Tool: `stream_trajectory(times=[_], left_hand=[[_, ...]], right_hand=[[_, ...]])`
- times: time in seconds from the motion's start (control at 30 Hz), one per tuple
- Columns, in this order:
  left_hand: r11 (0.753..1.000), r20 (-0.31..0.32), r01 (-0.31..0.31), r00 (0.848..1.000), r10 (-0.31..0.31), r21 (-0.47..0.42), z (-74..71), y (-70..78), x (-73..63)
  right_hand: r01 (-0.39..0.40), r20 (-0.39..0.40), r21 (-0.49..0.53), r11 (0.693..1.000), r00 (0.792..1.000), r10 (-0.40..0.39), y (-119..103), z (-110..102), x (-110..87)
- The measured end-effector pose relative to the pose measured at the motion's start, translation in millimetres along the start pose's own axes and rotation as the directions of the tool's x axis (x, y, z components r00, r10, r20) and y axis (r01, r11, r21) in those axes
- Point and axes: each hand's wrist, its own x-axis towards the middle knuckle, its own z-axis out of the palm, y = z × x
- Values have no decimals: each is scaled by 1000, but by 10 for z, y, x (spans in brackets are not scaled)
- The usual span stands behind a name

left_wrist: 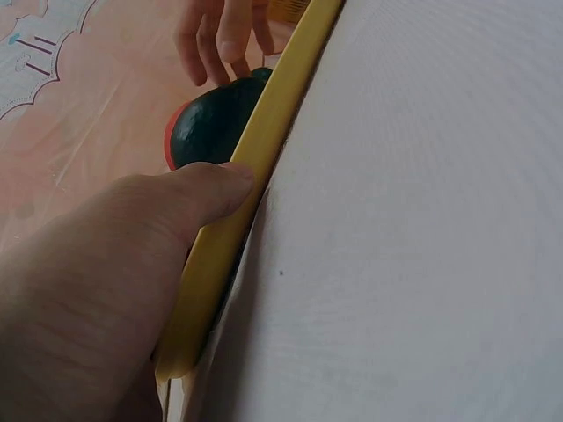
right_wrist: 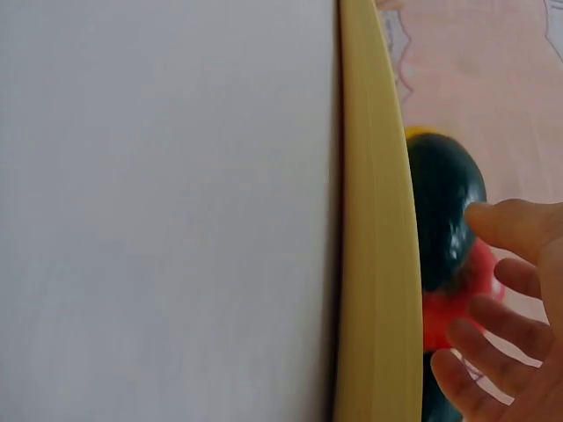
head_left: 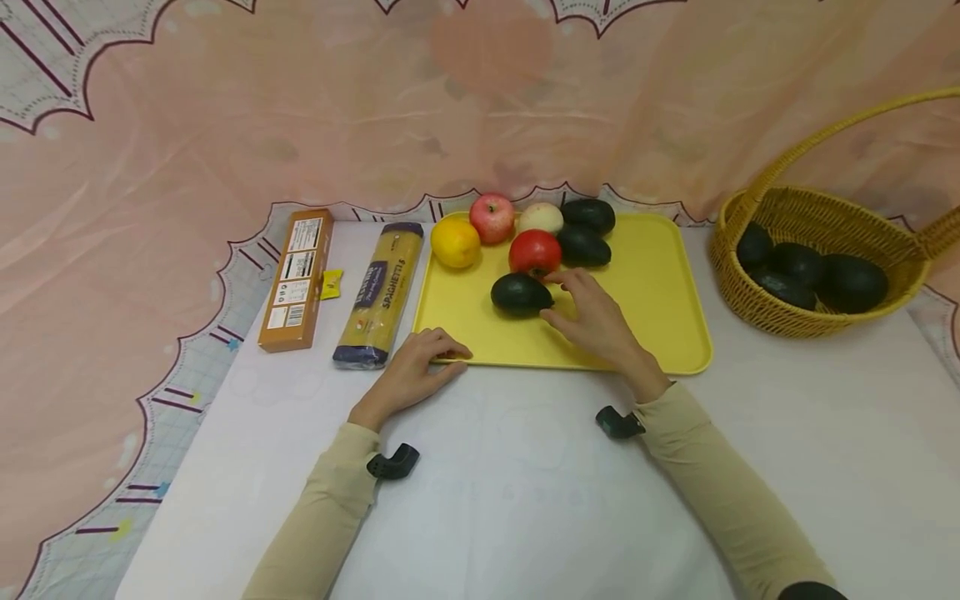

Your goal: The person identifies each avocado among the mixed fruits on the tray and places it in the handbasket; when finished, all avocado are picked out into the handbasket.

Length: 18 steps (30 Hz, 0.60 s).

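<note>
My left hand (head_left: 415, 368) pinches the front left rim of the yellow tray (head_left: 652, 333). In the left wrist view its thumb lies along the rim's outer side, and the fingers are hidden behind it. Over the tray, my right hand (head_left: 600, 321) has its fingers spread and loosely bent, holding nothing. Its thumb and fingertips are close to the right end of a dark green avocado (head_left: 521, 295), which lies on its side. Just behind that avocado sits a red round fruit (head_left: 535, 251). In the right wrist view the thumb tip overlaps the avocado (right_wrist: 444, 207).
Two avocados (head_left: 584, 247), a pale round fruit (head_left: 541, 218), an apple (head_left: 492, 218) and a yellow fruit (head_left: 455, 242) lie at the tray's back. A wicker basket (head_left: 757, 308) holds several avocados at right. Spaghetti (head_left: 381, 292), a small yellow packet (head_left: 332, 284) and an orange box (head_left: 297, 279) lie left.
</note>
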Motion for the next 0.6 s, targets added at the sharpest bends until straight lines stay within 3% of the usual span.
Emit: stream_trajectory(times=[0.27,0.6], left_hand=[[1000,-12,-13,1000,13,-7,18,-1,16],[1000,0,6,1000,-6,4,10,10,10]], right_hand=[[34,-32,-72,997,999,-37,-103,107,105],[-2,4,-147,989,1000,3,-120,208,187]])
